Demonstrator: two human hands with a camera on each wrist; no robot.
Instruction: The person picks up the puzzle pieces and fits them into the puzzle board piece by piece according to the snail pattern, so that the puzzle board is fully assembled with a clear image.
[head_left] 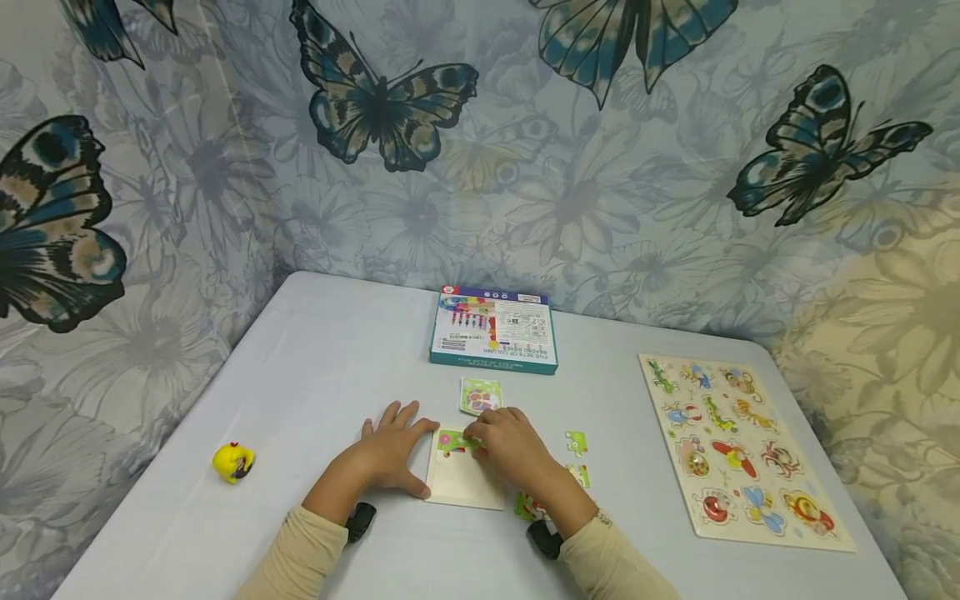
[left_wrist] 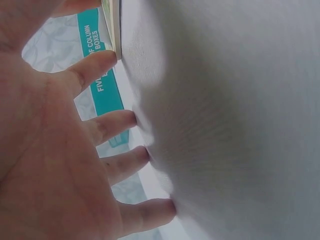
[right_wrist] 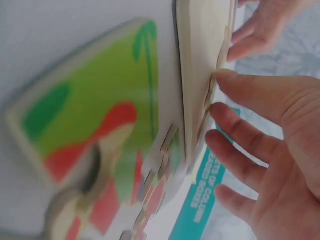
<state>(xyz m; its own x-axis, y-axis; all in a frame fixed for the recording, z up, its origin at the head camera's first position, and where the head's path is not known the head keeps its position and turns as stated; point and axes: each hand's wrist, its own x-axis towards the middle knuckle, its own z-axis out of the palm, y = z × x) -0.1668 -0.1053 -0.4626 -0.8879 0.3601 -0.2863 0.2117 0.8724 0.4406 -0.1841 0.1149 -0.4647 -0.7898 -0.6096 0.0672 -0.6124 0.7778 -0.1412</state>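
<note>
A pale wooden puzzle tray (head_left: 465,489) lies on the table, with green picture pieces (head_left: 447,442) along its far side. My left hand (head_left: 385,454) is spread at the tray's left edge, thumb and index finger touching its corners. In the left wrist view the other fingertips (left_wrist: 142,152) rest on the tabletop. My right hand (head_left: 516,450) pinches a puzzle piece (head_left: 474,441) at the tray's far side between thumb and curled fingers, which partly hide it. Close to the right wrist lies a green and red puzzle piece (right_wrist: 100,115).
Loose green puzzle pieces (head_left: 576,443) lie right of the tray. Behind it are a small picture card stack (head_left: 480,395) and a flat teal box (head_left: 493,331). A yellow toy duck (head_left: 232,462) stands at left; a wooden animal pegboard (head_left: 738,450) lies at right.
</note>
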